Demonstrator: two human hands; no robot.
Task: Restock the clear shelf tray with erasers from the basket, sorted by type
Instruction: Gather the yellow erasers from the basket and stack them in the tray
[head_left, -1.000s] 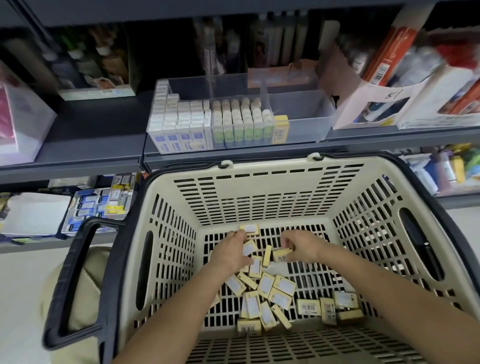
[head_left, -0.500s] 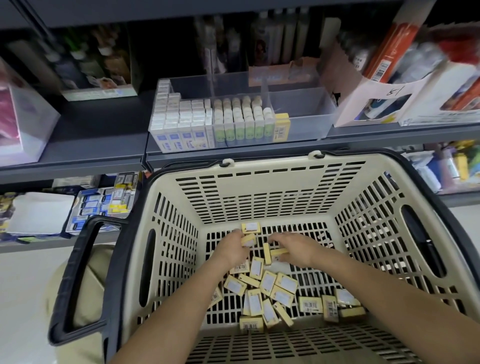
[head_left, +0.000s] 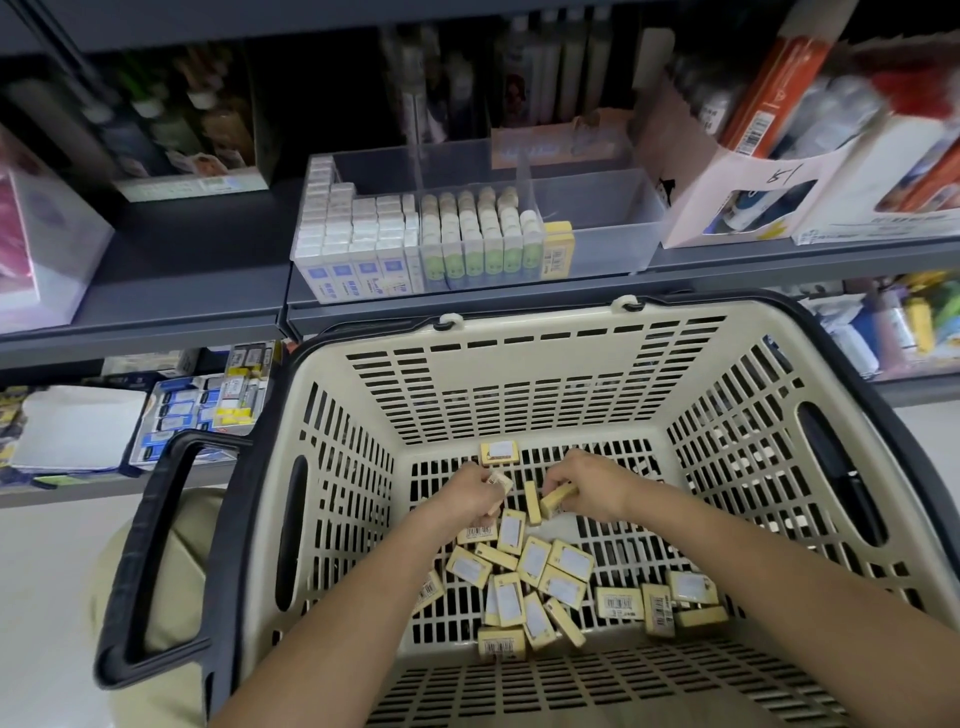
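Left grip: our left hand (head_left: 470, 501) pinches the left eraser (head_left: 500, 480), a small yellow box, at its curled fingertips, low over the slatted floor.
Right grip: our right hand (head_left: 592, 486) curls round the right eraser (head_left: 558, 499), also yellow, whose end pokes out towards the left grip.
Between the grips: we see an upright eraser (head_left: 531, 503) standing on edge, just beside the right eraser.
Just past the left grip: a lone eraser (head_left: 500, 453) lies label up at the foot of the far wall.
Our side of the grips: the loose pile (head_left: 540, 571) of yellow erasers sprawls on the slats, some label up, some barcode up.
Right of the pile, our side of the right forearm: a side cluster (head_left: 660, 605) of a few more.
Around the grips: the cream basket (head_left: 519, 364) walls us in on every side; its black handle (head_left: 150, 545) lies folded outward, well left of the left grip.
Well beyond and above the grips: the clear tray (head_left: 602, 208) sits on the grey shelf (head_left: 182, 280). We see blue-sleeved erasers (head_left: 353, 270) packed at its left, green-sleeved erasers (head_left: 483, 257) beside them, and the tray's yellow eraser (head_left: 558, 249) upright just right of those.
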